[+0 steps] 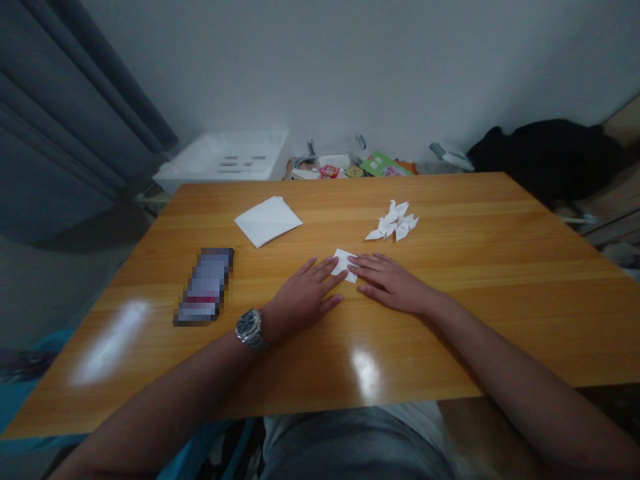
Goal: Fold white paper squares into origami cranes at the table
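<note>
A small folded white paper lies on the wooden table in front of me. My left hand, with a wristwatch on its wrist, rests flat, fingers stretched out, fingertips on the paper's left edge. My right hand also lies flat with fingers extended, pressing the paper's right side. Neither hand grips anything.
A stack of white paper sheets lies at the back left. Several folded paper cranes sit behind my right hand. A phone lies to the left. Behind the table are a white box, clutter and a dark garment.
</note>
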`<state>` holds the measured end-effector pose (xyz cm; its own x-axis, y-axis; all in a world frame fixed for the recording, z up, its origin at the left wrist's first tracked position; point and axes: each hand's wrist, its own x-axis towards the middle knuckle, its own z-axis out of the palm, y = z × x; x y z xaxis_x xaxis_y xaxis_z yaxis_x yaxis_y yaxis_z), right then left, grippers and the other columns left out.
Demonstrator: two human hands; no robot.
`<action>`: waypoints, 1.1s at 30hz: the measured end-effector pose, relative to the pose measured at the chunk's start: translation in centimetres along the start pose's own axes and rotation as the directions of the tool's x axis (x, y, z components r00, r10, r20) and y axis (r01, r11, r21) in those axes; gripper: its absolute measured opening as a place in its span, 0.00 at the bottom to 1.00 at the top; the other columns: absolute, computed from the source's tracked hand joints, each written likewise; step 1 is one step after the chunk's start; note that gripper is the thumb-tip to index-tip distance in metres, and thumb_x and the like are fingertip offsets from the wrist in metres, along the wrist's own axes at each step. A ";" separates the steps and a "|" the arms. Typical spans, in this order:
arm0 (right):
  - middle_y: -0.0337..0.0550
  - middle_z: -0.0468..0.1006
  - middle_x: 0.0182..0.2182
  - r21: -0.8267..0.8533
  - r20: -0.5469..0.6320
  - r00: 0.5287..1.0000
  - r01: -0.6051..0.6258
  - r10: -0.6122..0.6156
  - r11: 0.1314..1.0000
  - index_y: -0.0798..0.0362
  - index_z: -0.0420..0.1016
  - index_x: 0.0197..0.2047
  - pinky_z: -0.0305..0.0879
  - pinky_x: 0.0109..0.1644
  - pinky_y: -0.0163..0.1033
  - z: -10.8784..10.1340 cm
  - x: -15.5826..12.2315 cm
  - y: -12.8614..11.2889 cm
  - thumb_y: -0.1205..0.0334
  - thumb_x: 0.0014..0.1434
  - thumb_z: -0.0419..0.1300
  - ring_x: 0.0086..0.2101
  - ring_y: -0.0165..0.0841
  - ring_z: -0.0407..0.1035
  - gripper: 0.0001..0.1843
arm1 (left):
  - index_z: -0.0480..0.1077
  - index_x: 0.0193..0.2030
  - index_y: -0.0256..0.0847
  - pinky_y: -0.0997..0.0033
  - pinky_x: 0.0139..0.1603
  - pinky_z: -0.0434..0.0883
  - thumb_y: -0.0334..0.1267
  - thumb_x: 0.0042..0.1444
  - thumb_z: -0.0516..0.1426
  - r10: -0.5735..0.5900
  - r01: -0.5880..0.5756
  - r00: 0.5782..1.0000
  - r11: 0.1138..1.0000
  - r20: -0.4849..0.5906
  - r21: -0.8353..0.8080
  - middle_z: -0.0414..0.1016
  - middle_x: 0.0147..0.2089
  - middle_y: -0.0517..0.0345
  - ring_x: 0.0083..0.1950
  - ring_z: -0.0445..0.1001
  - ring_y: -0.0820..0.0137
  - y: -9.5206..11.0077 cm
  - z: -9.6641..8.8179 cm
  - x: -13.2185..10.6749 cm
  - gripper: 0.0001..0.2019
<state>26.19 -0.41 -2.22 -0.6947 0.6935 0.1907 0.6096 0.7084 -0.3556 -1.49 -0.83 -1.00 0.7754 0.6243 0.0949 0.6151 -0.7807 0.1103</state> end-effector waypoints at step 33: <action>0.48 0.81 0.55 0.141 -0.147 0.988 0.061 -0.040 0.988 0.47 0.81 0.54 0.72 0.60 0.52 -0.4 0.6 0.8 0.59 0.68 0.61 0.54 0.41 0.75 0.13 | 0.69 0.57 0.38 0.52 0.65 0.70 0.49 0.69 0.55 -0.034 0.007 0.990 0.981 -0.136 -0.193 0.73 0.61 0.43 0.61 0.73 0.56 -0.1 0.3 1.1 0.18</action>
<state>26.39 0.64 -1.99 -0.6552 0.6760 0.3372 0.5057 0.7241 -0.4690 -0.61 -0.09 -1.22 0.7277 0.6480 0.2248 0.5813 -0.7566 0.2993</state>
